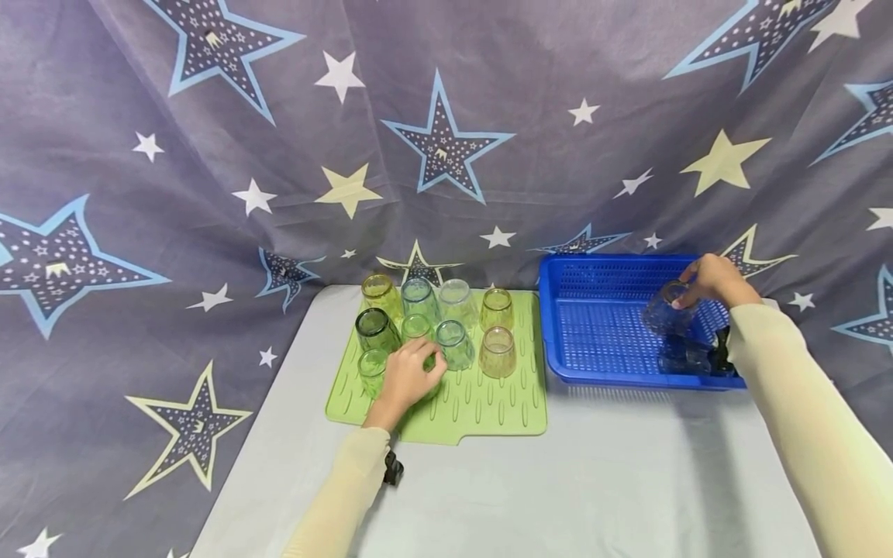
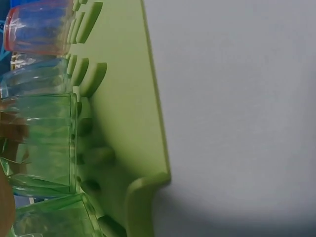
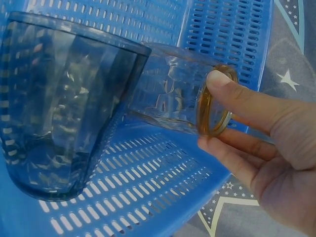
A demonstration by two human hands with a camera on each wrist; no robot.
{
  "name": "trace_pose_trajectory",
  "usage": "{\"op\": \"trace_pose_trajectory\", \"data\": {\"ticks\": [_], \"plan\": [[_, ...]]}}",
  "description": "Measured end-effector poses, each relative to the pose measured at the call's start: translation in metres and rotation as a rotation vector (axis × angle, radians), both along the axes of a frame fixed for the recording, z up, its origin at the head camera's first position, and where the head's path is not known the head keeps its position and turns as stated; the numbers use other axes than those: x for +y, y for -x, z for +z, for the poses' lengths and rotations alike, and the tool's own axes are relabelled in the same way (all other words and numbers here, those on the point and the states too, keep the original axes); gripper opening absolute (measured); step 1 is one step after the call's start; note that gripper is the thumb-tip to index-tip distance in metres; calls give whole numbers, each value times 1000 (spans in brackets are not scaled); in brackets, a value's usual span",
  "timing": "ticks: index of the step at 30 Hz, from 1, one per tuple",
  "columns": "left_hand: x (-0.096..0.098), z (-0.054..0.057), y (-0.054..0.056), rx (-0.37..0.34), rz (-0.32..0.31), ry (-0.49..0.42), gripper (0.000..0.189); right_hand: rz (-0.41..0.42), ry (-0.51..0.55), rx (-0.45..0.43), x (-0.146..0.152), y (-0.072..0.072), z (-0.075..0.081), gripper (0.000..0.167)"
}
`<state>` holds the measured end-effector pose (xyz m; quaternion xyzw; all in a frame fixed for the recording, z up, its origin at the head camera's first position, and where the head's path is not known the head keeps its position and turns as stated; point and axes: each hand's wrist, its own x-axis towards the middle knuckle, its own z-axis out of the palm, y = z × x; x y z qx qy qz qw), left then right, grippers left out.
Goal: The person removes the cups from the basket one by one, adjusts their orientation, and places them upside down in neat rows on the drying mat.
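Observation:
My left hand [image 1: 408, 373] is over the green drying mat [image 1: 481, 415], its fingers around a green glass [image 2: 47, 148] that stands at the front row. Through the glass, in the left wrist view, part of the fingers shows; the hand hides most of it from the head view. Inside the blue basket [image 1: 549, 341], my right hand [image 1: 713, 280] pinches a clear glass [image 3: 168, 94] by its amber rim between thumb and fingers. That glass is tilted. Beside it in the basket lies a dark blue glass [image 3: 64, 108], apart from the fingers.
Several tinted glasses stand on the mat around my left hand, among them a dark green glass [image 1: 377, 332], a blue-green glass [image 1: 455, 346] and a pinkish glass [image 1: 498, 353]. A white table [image 1: 593, 473] lies under everything, with a star-patterned cloth [image 1: 418, 232] hanging behind.

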<state>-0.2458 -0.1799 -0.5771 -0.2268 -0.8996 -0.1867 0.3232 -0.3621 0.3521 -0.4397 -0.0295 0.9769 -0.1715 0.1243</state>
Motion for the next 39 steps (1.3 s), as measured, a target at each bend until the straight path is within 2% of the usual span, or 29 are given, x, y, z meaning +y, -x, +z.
{"op": "trace_pose_trajectory", "data": {"ticks": [7,16,21,31,39], "plan": [[-2,-3,0,24,9,10,12,9,-1,-6,1,3,-2,69],[-3,-1,1,80,18,88,12,21,3,-2,3,4,0,69],[-3,1,-1,69,33,122,14,25,1,-1,3,5,0,69],[-1,3,-5,23,35,105,16,25,1,-3,3,3,-1,68],[-1,0,-6,8,58,97,17,30,10,0,3,2,-1,70]]}}
